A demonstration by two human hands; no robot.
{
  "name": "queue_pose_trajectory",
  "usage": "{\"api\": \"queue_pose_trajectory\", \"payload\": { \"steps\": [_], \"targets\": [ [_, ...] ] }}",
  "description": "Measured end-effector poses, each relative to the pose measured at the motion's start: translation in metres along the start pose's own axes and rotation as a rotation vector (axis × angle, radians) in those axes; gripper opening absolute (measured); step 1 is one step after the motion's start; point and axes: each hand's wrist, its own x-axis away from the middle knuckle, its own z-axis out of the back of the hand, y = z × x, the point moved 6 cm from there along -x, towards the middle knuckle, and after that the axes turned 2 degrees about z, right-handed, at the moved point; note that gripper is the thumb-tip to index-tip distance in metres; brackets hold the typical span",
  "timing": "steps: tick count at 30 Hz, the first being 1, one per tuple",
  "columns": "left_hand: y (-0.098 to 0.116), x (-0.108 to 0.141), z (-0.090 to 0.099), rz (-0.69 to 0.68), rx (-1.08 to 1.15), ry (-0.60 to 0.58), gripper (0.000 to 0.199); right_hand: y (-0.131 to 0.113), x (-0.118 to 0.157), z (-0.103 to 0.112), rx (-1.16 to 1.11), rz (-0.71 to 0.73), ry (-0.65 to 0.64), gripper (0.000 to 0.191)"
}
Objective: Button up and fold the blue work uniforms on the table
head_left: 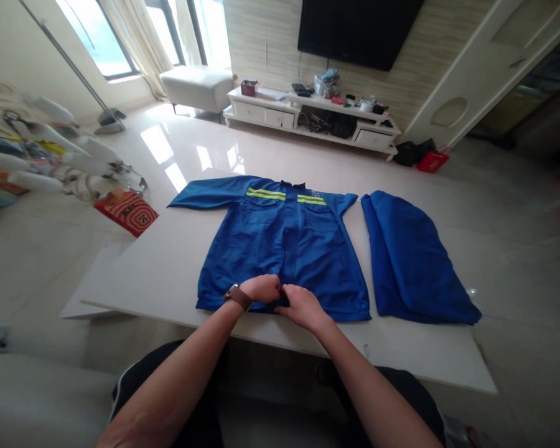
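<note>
Both hands [264,289] [302,306], nearly closed, hold the blue jacket [256,246] near its hem

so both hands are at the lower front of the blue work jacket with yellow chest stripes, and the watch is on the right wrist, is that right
Not quite: the head view shows the watch on the left wrist, not the right. Both the left hand and right hand are at the lower front of the blue work jacket with yellow chest stripes.

Left hand [264,288] pinches jacket [252,249] front; right hand [303,306] — perhaps likewise.
</note>
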Motion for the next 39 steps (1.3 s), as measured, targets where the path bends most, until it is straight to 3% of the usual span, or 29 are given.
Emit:
{"api": "queue_pose_trajectory", "payload": {
  "steps": [3,7,14,20,23,26,31,33,39],
  "targets": [
    [0.016,0.012,0.014,-0.028,-0.006,-0.039,0.014,-0.003,0.008,0.01,0.009,-0.016,0.042,0.03],
    [0.03,0.02,0.021,-0.055,0.036,-0.005,0.016,-0.003,0.017,0.019,0.022,-0.04,0.035,0.026],
    [0.03,0.024,0.021,-0.127,0.147,0.109,0.02,-0.002,0.02,0.019,0.118,-0.034,0.119,0.029],
    [0.038,0.029,0.031,-0.253,0.262,0.2,0.025,0.009,0.018,0.025,0.14,-0.122,0.208,0.038],
    [0.047,0.032,0.036,-0.365,0.151,0.328,0.027,0.016,0.016,0.029,0.09,-0.18,0.251,0.038],
    [0.052,0.032,0.037,-0.39,-0.052,0.398,0.016,0.02,0.013,0.031,-0.026,-0.193,0.3,0.037],
    [0.053,0.035,0.035,-0.396,-0.248,0.406,0.014,0.021,0.006,0.025,-0.372,-0.08,0.283,0.023],
    [0.055,0.038,0.033,-0.432,-0.323,0.4,0.018,0.02,0.006,0.024,-0.453,-0.035,0.259,0.029],
    [0.059,0.04,0.028,-0.488,-0.448,0.364,0.02,0.015,0.008,0.022,-0.37,0.039,0.191,0.028]
  ]
}}
